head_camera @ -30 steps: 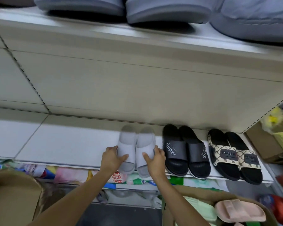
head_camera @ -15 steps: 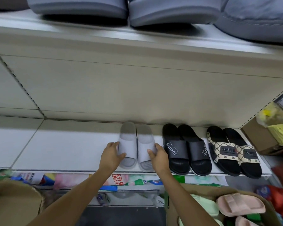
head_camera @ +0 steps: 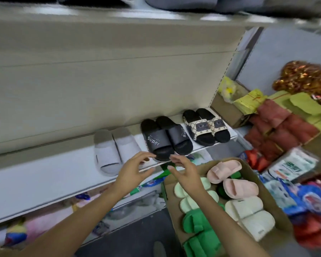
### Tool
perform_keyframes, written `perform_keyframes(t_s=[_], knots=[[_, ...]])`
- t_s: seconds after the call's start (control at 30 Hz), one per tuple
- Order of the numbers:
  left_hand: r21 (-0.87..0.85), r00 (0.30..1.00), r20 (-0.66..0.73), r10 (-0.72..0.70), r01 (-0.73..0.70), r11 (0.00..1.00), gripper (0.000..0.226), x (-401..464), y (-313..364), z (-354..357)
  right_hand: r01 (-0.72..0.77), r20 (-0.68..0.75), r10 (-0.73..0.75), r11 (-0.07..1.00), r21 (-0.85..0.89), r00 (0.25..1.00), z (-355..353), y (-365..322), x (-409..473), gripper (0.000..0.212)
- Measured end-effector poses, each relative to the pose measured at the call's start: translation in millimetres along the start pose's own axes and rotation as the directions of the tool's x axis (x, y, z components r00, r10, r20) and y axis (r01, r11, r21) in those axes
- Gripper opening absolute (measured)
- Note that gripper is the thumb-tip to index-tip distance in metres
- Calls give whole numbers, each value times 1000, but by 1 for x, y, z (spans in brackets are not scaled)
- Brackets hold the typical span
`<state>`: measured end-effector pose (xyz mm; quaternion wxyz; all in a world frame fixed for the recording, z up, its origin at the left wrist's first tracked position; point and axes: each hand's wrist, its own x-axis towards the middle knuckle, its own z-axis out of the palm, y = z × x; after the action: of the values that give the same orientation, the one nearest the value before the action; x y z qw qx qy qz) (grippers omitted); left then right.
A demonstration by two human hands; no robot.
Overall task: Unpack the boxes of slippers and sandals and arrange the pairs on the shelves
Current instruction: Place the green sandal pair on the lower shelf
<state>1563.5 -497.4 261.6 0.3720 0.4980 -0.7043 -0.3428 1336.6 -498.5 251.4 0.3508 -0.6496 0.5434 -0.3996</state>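
Shelf (head_camera: 44, 175): three pairs set in a row, grey pair (head_camera: 113, 151) leftmost. Box (head_camera: 263, 184), lower right: pink, cream, mint and green slippers (head_camera: 199, 221), mostly lying crosswise. Right hand (head_camera: 185, 173) over the box's left edge, nearer; left hand (head_camera: 132, 170) beside it. Both empty, fingers apart, loosely curled.
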Motion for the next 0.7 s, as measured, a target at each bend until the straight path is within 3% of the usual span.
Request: perform_keyframes(t_s=[0.17,0.43,0.6,0.7], knots=[[-114,986,136,98,-83,990,37,6,35,60,-48,-176,44,999,-15,983,-66,9,-62,33],[-116,906,414,88,-43,992,37,14,58,174,-304,-319,311,950,74,895,-143,80,-146,29],[12,812,579,-73,81,997,36,7,21,258,-596,-257,611,790,143,749,-148,164,-193,37],[159,747,642,-173,92,983,45,2,-13,301,-778,-177,794,607,163,582,-135,218,-216,51]])
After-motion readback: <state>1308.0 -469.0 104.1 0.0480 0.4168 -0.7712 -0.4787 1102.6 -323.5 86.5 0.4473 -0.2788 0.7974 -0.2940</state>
